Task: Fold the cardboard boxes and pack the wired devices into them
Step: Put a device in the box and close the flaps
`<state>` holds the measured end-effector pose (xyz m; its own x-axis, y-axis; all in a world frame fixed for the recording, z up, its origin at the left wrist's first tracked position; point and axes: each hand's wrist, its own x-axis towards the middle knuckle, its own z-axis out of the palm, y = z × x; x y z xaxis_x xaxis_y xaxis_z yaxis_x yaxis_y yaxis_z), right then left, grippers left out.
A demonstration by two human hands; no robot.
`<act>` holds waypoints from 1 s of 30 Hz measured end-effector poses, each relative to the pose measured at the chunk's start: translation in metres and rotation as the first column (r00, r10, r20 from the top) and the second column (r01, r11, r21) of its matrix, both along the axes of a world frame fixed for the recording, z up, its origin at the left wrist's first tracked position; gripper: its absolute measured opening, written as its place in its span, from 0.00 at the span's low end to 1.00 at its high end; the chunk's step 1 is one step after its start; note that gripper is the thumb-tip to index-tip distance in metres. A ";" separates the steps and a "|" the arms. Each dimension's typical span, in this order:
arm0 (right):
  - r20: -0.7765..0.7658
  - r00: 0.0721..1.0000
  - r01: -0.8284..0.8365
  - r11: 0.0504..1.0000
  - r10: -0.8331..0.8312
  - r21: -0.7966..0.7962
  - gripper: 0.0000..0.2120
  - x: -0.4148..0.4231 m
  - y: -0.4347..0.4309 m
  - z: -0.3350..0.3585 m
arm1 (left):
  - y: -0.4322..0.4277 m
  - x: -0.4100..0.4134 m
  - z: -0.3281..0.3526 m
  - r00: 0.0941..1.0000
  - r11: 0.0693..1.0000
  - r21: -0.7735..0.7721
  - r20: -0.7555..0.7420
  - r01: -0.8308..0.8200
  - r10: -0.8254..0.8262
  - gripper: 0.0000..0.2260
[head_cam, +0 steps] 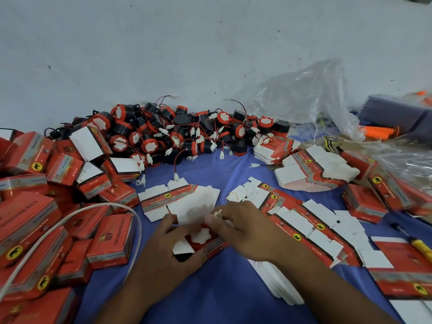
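A small red cardboard box (211, 247) lies open on the blue cloth at bottom centre, with a red-and-white round wired device (201, 235) sitting in it. My left hand (173, 244) grips the box from the left, fingers curled round its side and flap. From the right, my right hand (243, 224) pinches the device's white connector (217, 212) above the box opening. A heap of black-and-red wired devices (177, 134) lies at the back. Flat unfolded boxes (304, 225) fan out to the right.
Packed red boxes (46, 218) are piled on the left, with a white cable (77, 211) looping over them. A flat box blank (168, 197) lies just beyond my hands. A crumpled clear plastic bag (304, 99) and orange tools (378, 131) sit back right. A yellow-handled tool (420, 247) lies at right.
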<state>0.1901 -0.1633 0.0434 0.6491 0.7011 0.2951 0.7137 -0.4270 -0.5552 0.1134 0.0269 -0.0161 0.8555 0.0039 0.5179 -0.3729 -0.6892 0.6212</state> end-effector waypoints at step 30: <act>0.065 0.994 0.111 0.886 -0.091 -0.449 0.18 0.000 0.007 0.009 | -0.001 -0.002 -0.004 0.992 0.968 -0.221 -0.074 -0.120 0.106 0.33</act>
